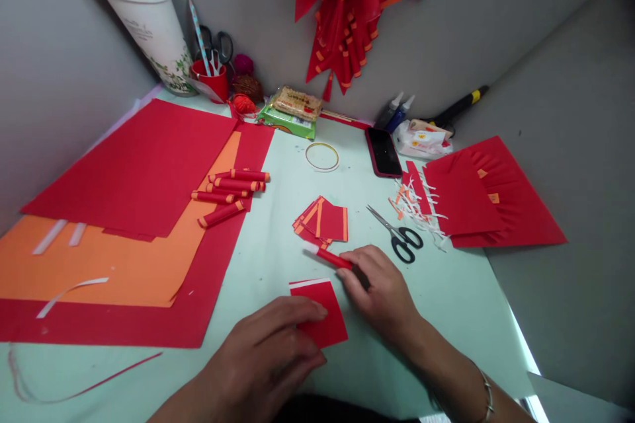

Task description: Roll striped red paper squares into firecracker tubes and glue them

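My right hand (380, 287) is closed around a slim red stick with a whitish tip (337, 260), which points left; I cannot tell if it is a pen. Below it lies a red paper square (325, 317) with a white strip along its top edge. My left hand (278, 344) is over this square's left side, fingers bent and apart, the index fingertip resting on the paper. Just beyond the stick, a small fan of red paper pieces with orange strips (332, 221) lies on the table. Scissors with black handles (399, 238) rest to the right of it.
Rolled red paper tubes (235, 188) lie on orange and red sheets (133, 172) at left. Paper scraps (414, 201), a phone (383, 152) and a tape ring (322, 156) are farther back. A tall white cup (149, 26) stands at the wall, under which red paper decorations (347, 6) hang nearby.
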A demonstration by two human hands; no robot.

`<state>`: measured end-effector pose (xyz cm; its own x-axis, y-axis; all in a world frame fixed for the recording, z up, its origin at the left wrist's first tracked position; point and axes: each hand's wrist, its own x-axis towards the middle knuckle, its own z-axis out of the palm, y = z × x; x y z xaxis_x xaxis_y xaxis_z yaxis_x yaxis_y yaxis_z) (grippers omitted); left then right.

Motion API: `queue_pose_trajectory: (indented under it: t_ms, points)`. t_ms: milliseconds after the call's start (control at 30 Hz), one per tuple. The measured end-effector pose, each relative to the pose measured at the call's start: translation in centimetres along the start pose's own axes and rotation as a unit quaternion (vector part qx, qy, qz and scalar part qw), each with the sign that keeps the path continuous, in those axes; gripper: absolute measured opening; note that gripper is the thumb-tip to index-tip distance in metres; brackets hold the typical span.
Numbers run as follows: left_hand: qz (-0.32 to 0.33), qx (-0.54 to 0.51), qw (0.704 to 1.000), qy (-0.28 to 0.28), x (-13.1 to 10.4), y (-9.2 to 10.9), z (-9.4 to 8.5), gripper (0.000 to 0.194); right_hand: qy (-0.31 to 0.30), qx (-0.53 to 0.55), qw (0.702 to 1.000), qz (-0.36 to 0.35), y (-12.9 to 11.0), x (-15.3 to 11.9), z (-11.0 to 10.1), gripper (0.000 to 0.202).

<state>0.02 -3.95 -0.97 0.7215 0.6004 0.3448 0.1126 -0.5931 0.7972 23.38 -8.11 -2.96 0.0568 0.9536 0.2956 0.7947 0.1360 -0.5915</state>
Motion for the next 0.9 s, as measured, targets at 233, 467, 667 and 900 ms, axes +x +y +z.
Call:
queue_pose_trajectory:
  t_ms: [233, 467, 667, 900]
  points:
    - [-0.055, 0.021, 0.994, -0.096, 0.6, -0.6, 0.4, 0.014, -0.036, 0.115, 0.992, 0.027, -0.8, -0.6, 0.0, 0.018]
    - [-0.037, 0.050, 0.994, -0.087, 0.3, -1.4, 0.5, 0.024, -0.088, 0.089, 0.992, -0.021, -0.7, -1.4, 1.2, 0.021]
    - [-0.019, 0.123, 0.990, -0.067, 0.1, -1.4, 0.2, 0.026, -0.105, 0.047, 0.992, -0.049, -0.6, -1.4, 1.3, 0.019]
    - [0.003, 0.283, 0.959, -0.017, -0.6, -2.4, 0.4, 0.022, -0.122, 0.044, 0.991, -0.044, -0.8, -1.5, 1.2, 0.020]
